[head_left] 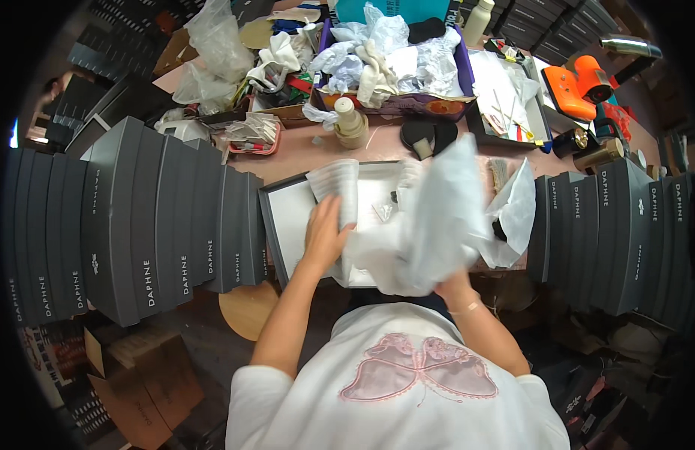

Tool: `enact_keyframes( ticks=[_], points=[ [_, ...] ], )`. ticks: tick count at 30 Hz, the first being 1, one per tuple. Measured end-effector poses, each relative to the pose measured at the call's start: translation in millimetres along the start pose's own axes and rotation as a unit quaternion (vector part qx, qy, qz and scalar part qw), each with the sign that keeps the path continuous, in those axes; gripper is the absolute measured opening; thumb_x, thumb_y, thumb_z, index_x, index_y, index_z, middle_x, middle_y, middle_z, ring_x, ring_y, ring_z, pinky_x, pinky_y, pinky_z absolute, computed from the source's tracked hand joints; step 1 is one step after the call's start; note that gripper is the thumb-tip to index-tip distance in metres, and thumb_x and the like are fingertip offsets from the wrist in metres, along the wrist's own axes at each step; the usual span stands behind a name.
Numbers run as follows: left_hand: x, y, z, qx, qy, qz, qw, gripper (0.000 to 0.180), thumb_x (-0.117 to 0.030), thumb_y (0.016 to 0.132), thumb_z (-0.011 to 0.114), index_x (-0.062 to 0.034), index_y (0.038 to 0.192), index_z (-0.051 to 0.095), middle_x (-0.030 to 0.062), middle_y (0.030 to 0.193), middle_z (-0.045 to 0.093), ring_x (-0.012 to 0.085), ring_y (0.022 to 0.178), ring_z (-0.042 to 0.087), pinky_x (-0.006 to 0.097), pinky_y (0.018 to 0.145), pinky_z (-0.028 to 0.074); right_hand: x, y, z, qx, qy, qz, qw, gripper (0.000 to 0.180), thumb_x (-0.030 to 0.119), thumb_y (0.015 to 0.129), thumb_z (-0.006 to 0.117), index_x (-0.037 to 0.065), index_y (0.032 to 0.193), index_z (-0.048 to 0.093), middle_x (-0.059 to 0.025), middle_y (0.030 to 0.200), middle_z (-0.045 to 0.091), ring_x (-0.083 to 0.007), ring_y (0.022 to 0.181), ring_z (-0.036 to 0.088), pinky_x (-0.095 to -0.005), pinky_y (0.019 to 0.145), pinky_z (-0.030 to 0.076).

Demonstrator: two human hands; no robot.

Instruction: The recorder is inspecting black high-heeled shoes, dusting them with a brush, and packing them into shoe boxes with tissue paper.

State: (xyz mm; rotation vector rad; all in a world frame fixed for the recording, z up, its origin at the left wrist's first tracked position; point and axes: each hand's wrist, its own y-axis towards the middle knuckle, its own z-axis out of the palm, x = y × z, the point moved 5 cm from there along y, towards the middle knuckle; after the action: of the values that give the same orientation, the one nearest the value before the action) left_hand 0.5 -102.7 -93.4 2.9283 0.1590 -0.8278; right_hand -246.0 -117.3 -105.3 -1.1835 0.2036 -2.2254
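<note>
An open dark grey shoebox (276, 251) with a white inside lies on the table in front of me. My left hand (326, 236) is over its left half, the fingers closed on a ribbed white foam sheet (336, 180). On the right, my right hand (454, 287) holds a large piece of white tissue paper (449, 217), lifted above the box and smeared by motion. The paper covers most of that hand's fingers and the box's right part. A small clear packet (383, 211) lies inside the box. Another crumpled white paper (516, 217) stands just right of it.
Rows of grey shoeboxes (149, 217) and more shoeboxes (617, 225) flank the work spot. Behind are a purple-edged box (467, 67) of crumpled paper, a beige bottle (351, 124), a red tray (265, 146) and an orange tape dispenser (572, 94). A round stool (248, 309) stands below left.
</note>
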Motion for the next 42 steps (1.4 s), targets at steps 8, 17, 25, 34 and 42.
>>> enact_keyframes(
  ticks=[8,17,25,34,42],
  points=[
    [38.9,-188.9,91.9,-0.028,-0.626,-0.495,0.601,0.043,-0.037,0.093,0.06,-0.0079,0.124,0.052,0.0079,0.117,0.059,0.0216,0.107,0.056,0.04,0.085,0.048,-128.7,67.7,2.3,0.112,-0.699,-0.028,0.706,0.069,0.041,0.077,0.068,-0.004,0.125,0.047,-0.0253,0.102,0.056,-0.0414,0.094,0.059,-0.0466,0.081,0.049],
    [-4.5,-167.4,30.4,-0.173,-0.351,-0.199,0.898,0.017,-0.018,0.089,0.065,-0.0049,0.1,0.065,0.0082,0.095,0.066,0.0216,0.087,0.063,0.034,0.078,0.048,-90.1,120.7,8.4,0.042,-0.633,-0.103,0.766,0.067,0.031,0.086,0.059,-0.001,0.14,0.036,-0.0358,0.139,0.033,-0.0437,0.132,0.033,-0.043,0.103,0.038],
    [-17.7,-170.1,10.7,-0.043,-0.264,-0.115,0.957,0.025,-0.013,0.087,0.064,-0.0018,0.108,0.063,0.0173,0.1,0.067,0.0345,0.093,0.064,0.04,0.082,0.049,-30.3,113.3,56.3,0.099,-0.459,-0.087,0.879,0.054,0.013,0.084,0.053,-0.001,0.135,0.044,-0.0224,0.137,0.046,-0.0407,0.132,0.035,-0.0362,0.094,0.047],
    [-1.6,-160.6,21.7,-0.053,-0.334,-0.117,0.934,0.027,-0.018,0.095,0.056,0.0014,0.112,0.06,0.0157,0.107,0.064,0.0306,0.102,0.06,0.037,0.09,0.045,-43.3,-8.2,8.0,0.217,-0.859,-0.274,0.374,0.012,0.018,0.076,0.057,0.01,0.072,0.065,-0.0078,0.079,0.058,-0.0297,0.122,0.045,-0.0652,0.111,0.013],
    [32.1,-178.1,41.6,-0.005,-0.453,-0.23,0.862,0.033,-0.023,0.098,0.052,0.0017,0.119,0.057,0.0137,0.118,0.06,0.0262,0.108,0.056,0.036,0.096,0.041,24.0,-22.8,36.5,0.145,-0.883,-0.262,0.361,0.012,0.017,0.077,0.058,0.006,0.08,0.063,-0.0096,0.077,0.059,-0.0336,0.111,0.052,-0.0666,0.109,0.012]
  ],
)
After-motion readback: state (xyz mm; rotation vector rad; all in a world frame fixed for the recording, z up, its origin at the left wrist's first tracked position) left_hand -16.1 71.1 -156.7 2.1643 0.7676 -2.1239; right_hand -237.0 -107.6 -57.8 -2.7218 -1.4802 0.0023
